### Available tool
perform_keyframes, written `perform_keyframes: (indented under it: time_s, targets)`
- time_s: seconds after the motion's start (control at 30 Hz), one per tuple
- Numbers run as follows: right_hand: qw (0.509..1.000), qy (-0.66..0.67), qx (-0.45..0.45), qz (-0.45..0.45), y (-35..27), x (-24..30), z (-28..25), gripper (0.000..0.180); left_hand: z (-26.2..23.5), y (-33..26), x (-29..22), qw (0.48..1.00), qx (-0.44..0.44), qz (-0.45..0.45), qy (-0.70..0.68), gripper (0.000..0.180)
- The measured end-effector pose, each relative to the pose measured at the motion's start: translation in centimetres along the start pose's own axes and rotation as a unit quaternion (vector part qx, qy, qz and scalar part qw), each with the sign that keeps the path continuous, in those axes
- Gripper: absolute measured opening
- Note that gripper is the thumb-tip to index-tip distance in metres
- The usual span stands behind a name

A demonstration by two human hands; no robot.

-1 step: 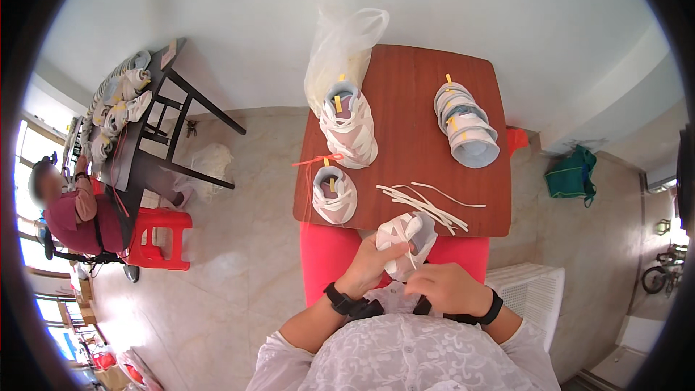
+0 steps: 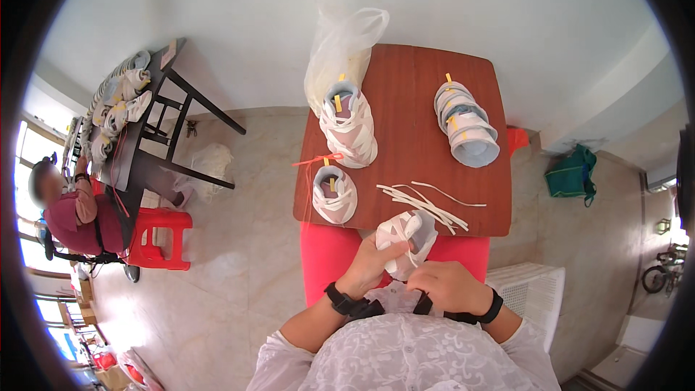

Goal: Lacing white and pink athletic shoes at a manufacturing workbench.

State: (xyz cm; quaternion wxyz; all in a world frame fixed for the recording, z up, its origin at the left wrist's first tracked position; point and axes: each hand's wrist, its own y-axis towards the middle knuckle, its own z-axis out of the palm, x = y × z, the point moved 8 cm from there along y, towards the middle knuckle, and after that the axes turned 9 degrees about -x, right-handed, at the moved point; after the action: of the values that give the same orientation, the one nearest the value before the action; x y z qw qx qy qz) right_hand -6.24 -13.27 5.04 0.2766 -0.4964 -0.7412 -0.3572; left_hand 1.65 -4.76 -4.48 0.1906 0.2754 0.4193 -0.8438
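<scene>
My left hand (image 2: pixel 368 266) is closed round a white and pale pink shoe upper (image 2: pixel 397 233), thumb lying across its lacing. The upper is held just off the near table edge, above my lap. My right hand (image 2: pixel 455 288) is closed at the upper's lower end, fingers curled; whatever they pinch is hidden. Several loose white shoelaces (image 2: pixel 423 208) lie on the table beyond the upper. Left of them sits a similar laced upper (image 2: pixel 334 203) with a yellow tab, a red cord (image 2: pixel 318 159) beside it.
A stack of laced uppers (image 2: pixel 349 134) stands at the brown table's (image 2: pixel 405 101) left, against a clear plastic bag (image 2: pixel 337 58). Nested uppers (image 2: pixel 474 148) lie at its right. Far left, a person (image 2: pixel 83 221) sits at a black table near a red stool (image 2: pixel 161 235).
</scene>
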Motion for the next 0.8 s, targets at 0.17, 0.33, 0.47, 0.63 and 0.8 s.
perform_keyframes:
  time_s: [0.17,0.33,0.47,0.63,0.8]
  targets:
    - [0.97,-0.011,-0.194,0.148,-0.3,-1.4,-3.4,0.027,-1.0,0.1,-1.0,0.992,-0.079,0.096,-0.035,0.031]
    - [0.922,-0.123,-0.299,0.214,-0.8,-2.6,-5.1,0.024,0.0,-0.5,-0.8,0.973,-0.09,0.177,0.115,0.027]
    - [0.881,-0.282,-0.354,0.139,1.0,-0.6,-7.0,0.02,0.5,-1.2,-1.7,0.962,-0.121,0.219,0.11,0.021]
    - [0.924,0.037,-0.323,0.199,1.0,-3.1,-4.6,0.015,0.6,-1.9,-1.8,0.952,-0.107,0.226,0.178,0.018]
    - [0.911,0.065,-0.324,0.248,0.6,-4.0,-2.5,0.013,1.1,-2.1,-1.7,0.939,-0.121,0.215,0.24,0.018]
